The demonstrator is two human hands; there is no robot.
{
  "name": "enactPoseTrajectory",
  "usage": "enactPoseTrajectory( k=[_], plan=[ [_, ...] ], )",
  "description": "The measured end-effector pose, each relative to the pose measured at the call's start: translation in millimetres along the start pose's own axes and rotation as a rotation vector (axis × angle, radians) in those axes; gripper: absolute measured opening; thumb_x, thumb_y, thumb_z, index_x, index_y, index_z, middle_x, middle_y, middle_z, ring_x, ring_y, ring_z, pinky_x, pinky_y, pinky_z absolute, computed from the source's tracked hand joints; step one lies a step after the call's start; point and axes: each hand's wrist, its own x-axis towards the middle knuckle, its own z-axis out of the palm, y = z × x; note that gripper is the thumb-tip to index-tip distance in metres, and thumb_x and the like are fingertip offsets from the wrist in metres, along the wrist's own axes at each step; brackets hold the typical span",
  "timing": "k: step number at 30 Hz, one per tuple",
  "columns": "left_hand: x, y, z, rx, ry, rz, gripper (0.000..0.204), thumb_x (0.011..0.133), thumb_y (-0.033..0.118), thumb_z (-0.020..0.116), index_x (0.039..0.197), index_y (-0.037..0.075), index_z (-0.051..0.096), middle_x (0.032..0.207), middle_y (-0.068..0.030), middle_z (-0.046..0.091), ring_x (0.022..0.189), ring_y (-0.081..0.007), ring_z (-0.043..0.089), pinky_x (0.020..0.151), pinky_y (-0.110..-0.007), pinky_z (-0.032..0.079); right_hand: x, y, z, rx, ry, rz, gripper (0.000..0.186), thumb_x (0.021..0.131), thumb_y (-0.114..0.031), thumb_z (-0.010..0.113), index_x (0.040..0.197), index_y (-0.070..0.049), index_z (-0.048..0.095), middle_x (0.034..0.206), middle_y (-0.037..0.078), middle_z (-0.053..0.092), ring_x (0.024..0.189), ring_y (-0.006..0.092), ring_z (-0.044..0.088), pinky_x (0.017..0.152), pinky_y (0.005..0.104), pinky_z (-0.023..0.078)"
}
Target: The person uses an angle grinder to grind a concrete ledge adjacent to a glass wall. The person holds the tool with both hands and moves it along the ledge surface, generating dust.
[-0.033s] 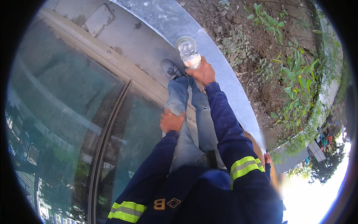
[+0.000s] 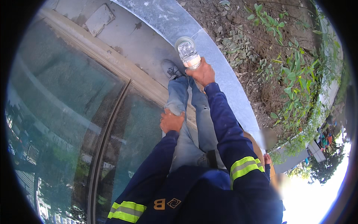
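Observation:
My right hand (image 2: 203, 72) is closed round the body of a dusty, silver-grey angle grinder (image 2: 187, 52). Its round pale disc lies against the top of a curved grey stone curb (image 2: 222, 71), near a joint between two slabs. The hand covers most of the tool's rear. Lower down and to the left, my left hand (image 2: 172, 120) is wrapped over the knee of my left leg (image 2: 175, 99), in worn light-blue jeans. Beyond that knee, my grey shoe (image 2: 170, 69) stands beside the curb.
To the left runs a large glass panel (image 2: 63, 86) with a dark frame bar. A loose flat slab (image 2: 100, 19) lies on the paving. Right of the curb is a soil bed (image 2: 242, 48) with leafy plants (image 2: 294, 80). Another person's hand (image 2: 267, 158) shows at the lower right.

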Motion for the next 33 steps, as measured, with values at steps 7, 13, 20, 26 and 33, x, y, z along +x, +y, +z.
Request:
enactPoseTrajectory(
  k=[7,13,20,26,33],
  plan=[
    [3,6,-4,-0.014,-0.007,-0.008,0.094,0.085,0.064,0.081,0.148,-0.002,0.055,0.131,-0.0259,0.067,0.116,-0.0441,0.073,0.097,-0.052,0.060,-1,21,-10,0.030,0.078,0.036,0.082,0.068,-0.045,0.091,0.131,0.001,0.065,0.116,0.027,0.079,0.110,0.0450,0.076,0.097,0.0521,0.059],
    [3,4,3,-0.021,-0.028,-0.015,0.095,0.085,0.064,0.081,0.149,-0.001,0.054,0.131,-0.0256,0.067,0.117,-0.0443,0.072,0.097,-0.052,0.059,14,15,-17,0.124,0.136,0.001,0.082,0.068,-0.045,0.091,0.131,0.002,0.066,0.115,0.027,0.079,0.111,0.0456,0.076,0.098,0.0517,0.058],
    [-1,4,4,-0.044,-0.008,-0.002,0.095,0.085,0.064,0.081,0.150,0.000,0.053,0.133,-0.0255,0.066,0.117,-0.0446,0.072,0.098,-0.051,0.059,12,-1,-12,0.019,0.033,-0.021,0.079,0.069,-0.044,0.091,0.129,0.001,0.065,0.114,0.029,0.078,0.112,0.0472,0.075,0.099,0.0527,0.057],
    [3,3,4,-0.039,-0.051,-0.032,0.100,0.084,0.069,0.079,0.153,0.001,0.051,0.136,-0.0282,0.066,0.121,-0.0466,0.070,0.105,-0.052,0.055,6,21,-20,0.083,0.090,0.033,0.081,0.069,-0.043,0.091,0.130,0.002,0.065,0.114,0.027,0.079,0.112,0.0452,0.076,0.098,0.0514,0.058],
    [2,6,3,-0.011,-0.020,-0.016,0.099,0.084,0.068,0.080,0.151,0.001,0.053,0.133,-0.0266,0.067,0.118,-0.0450,0.071,0.101,-0.052,0.057,31,16,-31,0.177,0.126,-0.018,0.082,0.069,-0.045,0.091,0.131,0.001,0.065,0.118,0.027,0.078,0.112,0.0451,0.075,0.099,0.0507,0.058]
  ],
)
